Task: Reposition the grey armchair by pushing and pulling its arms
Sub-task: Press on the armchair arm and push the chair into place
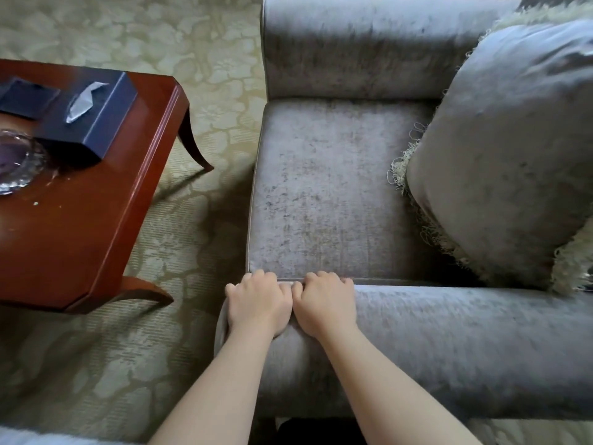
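The grey armchair [330, 187] fills the right half of the head view, seen from its side. Its near arm [465, 345] runs across the lower right, its far arm [369, 46] across the top. My left hand [258, 303] and my right hand [325, 305] lie side by side on the front end of the near arm. Their fingers curl over its inner edge toward the seat, gripping it.
A grey fringed cushion [500, 149] leans against the chair's back at the right. A red-brown wooden side table [96, 220] stands to the left on the patterned carpet [199, 220], bearing a dark blue tissue box [93, 114] and a glass dish [12, 162].
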Demonstrator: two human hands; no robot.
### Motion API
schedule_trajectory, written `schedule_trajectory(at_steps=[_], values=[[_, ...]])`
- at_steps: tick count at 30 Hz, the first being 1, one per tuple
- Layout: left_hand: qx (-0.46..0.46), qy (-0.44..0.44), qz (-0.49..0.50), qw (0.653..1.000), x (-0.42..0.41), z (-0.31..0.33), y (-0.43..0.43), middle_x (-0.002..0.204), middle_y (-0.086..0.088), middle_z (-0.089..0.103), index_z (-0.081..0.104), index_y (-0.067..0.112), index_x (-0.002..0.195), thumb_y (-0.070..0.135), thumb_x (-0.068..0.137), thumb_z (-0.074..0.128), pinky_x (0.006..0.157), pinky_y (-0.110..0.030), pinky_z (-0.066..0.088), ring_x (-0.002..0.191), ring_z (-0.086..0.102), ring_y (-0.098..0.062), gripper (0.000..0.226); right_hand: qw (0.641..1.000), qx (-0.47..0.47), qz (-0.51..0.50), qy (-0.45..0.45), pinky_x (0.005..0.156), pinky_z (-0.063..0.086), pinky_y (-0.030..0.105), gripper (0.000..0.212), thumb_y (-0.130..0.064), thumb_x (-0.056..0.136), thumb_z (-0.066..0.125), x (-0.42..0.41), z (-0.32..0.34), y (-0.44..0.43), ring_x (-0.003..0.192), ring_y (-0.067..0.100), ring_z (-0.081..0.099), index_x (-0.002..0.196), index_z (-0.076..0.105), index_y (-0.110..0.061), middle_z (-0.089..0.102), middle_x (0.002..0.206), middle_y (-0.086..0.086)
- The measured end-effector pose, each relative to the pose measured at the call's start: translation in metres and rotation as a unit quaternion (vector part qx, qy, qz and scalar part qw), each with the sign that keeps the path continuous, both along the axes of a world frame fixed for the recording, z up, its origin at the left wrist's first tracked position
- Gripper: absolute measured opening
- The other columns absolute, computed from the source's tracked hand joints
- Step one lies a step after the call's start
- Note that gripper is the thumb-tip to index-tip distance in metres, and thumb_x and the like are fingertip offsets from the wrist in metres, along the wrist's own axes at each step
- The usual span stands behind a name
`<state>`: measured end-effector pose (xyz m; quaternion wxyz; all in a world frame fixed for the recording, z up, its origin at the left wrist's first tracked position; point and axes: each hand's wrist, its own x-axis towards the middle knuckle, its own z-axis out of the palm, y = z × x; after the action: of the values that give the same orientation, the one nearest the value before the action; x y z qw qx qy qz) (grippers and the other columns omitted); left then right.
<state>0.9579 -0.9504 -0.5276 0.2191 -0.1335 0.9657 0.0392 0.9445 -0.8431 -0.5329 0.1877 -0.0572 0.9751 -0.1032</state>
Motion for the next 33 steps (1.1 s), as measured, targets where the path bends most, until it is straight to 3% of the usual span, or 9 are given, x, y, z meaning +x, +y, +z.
schedule_trajectory(at_steps=[6,12,16,19,24,26,28,31,33], values=[[-0.019,0.001,-0.004,1.0,0.0,-0.004,-0.002,0.106,-0.003,0.059,0.06,0.02,0.095,0.042,0.095,0.027,0.082,-0.04,0.037,0.105,0.053,-0.025,0.04,0.999,-0.04,-0.016,-0.022,0.085,0.03,0.042,0.042,-0.036,0.088,0.03,-0.002,-0.004,-0.001,0.097,0.03,0.052,0.094,0.062,-0.01,0.062,0.102,0.01],[-0.007,-0.048,-0.002,0.999,-0.005,0.007,0.002,0.115,-0.002,0.057,0.061,0.025,0.105,0.039,0.096,0.025,0.089,-0.038,0.041,0.114,0.052,-0.023,0.04,0.987,-0.1,0.029,-0.12,0.096,0.028,0.044,0.052,-0.039,0.093,0.027,-0.009,0.01,0.016,0.114,0.034,0.046,0.118,0.056,-0.003,0.054,0.121,0.018],[-0.096,-0.141,0.028,0.985,-0.02,0.019,0.024,0.132,-0.009,0.048,0.054,0.021,0.123,0.037,0.097,0.019,0.099,-0.04,0.037,0.121,0.047,-0.029,0.046,0.988,-0.146,0.02,-0.043,0.085,0.036,0.041,0.04,-0.035,0.093,0.036,-0.005,0.028,0.1,0.103,0.036,0.049,0.107,0.058,-0.004,0.055,0.111,0.018],[-0.067,-0.156,0.074,0.983,-0.039,0.019,0.097,0.137,-0.019,0.046,0.049,0.009,0.132,0.044,0.096,0.026,0.102,-0.041,0.037,0.123,0.045,-0.035,0.055,0.997,-0.075,-0.005,0.015,0.08,0.036,0.039,0.033,-0.034,0.093,0.037,-0.001,0.031,0.219,0.097,0.032,0.051,0.098,0.059,-0.01,0.057,0.104,0.011],[0.103,-0.092,-0.072,0.988,-0.055,0.023,0.322,0.13,-0.017,0.048,0.052,0.009,0.125,0.043,0.095,0.03,0.096,-0.042,0.037,0.119,0.047,-0.035,0.051,0.992,0.003,-0.111,0.062,0.083,0.044,0.04,0.027,-0.026,0.091,0.046,-0.001,0.038,0.408,0.1,0.035,0.054,0.103,0.062,-0.008,0.059,0.111,0.011],[0.168,-0.064,-0.14,0.974,-0.046,0.028,0.408,0.126,-0.018,0.051,0.053,0.008,0.121,0.039,0.094,0.032,0.093,-0.042,0.038,0.115,0.049,-0.036,0.046,0.993,0.007,-0.113,0.026,0.082,0.045,0.037,0.024,-0.023,0.092,0.045,-0.012,0.033,0.439,0.105,0.033,0.054,0.103,0.059,-0.007,0.057,0.114,0.012],[0.202,-0.026,-0.129,0.97,-0.043,0.028,0.453,0.122,-0.019,0.053,0.054,0.007,0.117,0.028,0.092,0.036,0.089,-0.04,0.038,0.112,0.05,-0.036,0.037,0.994,0.021,-0.102,-0.017,0.077,0.042,0.034,0.02,-0.023,0.091,0.045,-0.024,0.028,0.445,0.106,0.031,0.054,0.101,0.056,-0.009,0.056,0.114,0.012],[0.198,0.016,-0.101,0.975,-0.046,0.016,0.455,0.113,-0.019,0.06,0.059,0.009,0.104,0.025,0.092,0.038,0.077,-0.037,0.038,0.103,0.054,-0.037,0.029,0.996,0.032,-0.063,-0.049,0.082,0.043,0.034,0.027,-0.018,0.092,0.044,-0.041,0.03,0.44,0.109,0.032,0.053,0.112,0.056,-0.006,0.055,0.119,0.015],[0.188,0.002,-0.11,0.976,-0.052,0.011,0.45,0.115,-0.016,0.061,0.06,0.012,0.103,0.025,0.093,0.035,0.079,-0.037,0.037,0.106,0.055,-0.035,0.03,0.996,0.02,-0.026,-0.079,0.085,0.045,0.034,0.032,-0.014,0.092,0.043,-0.05,0.033,0.439,0.111,0.033,0.054,0.118,0.058,-0.005,0.056,0.122,0.016]])
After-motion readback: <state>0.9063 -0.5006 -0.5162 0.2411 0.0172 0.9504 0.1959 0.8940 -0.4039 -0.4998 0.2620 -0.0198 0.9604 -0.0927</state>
